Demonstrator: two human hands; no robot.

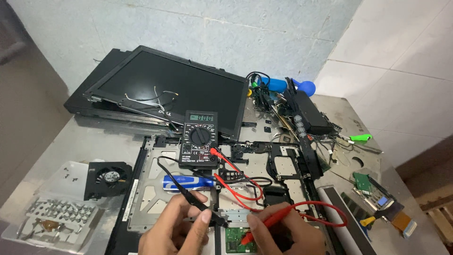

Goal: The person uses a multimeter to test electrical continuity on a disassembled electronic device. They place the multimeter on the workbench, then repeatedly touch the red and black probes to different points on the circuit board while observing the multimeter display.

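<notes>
Steel bench, tiled corner: left hand (pixel 175 225) grips black probe (pixel 193 197), right hand (pixel 283 231) pinches red probe (pixel 269 220), tips near green board (pixel 234 240), partly cut off at btm edge. Leads cross gutted chassis (pixel 155 179) to multimeter (pixel 199 140); fan (pixel 108 178), screen (pixel 174 92) beyond.

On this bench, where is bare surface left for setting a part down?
Bare steel table shows between the stacked screens, the small fan and the opened laptop base. Another strip lies at the far right edge, past the black adapter. The right side is crowded with boards and cables; both hands, left hand and right hand, hold probes.
</notes>
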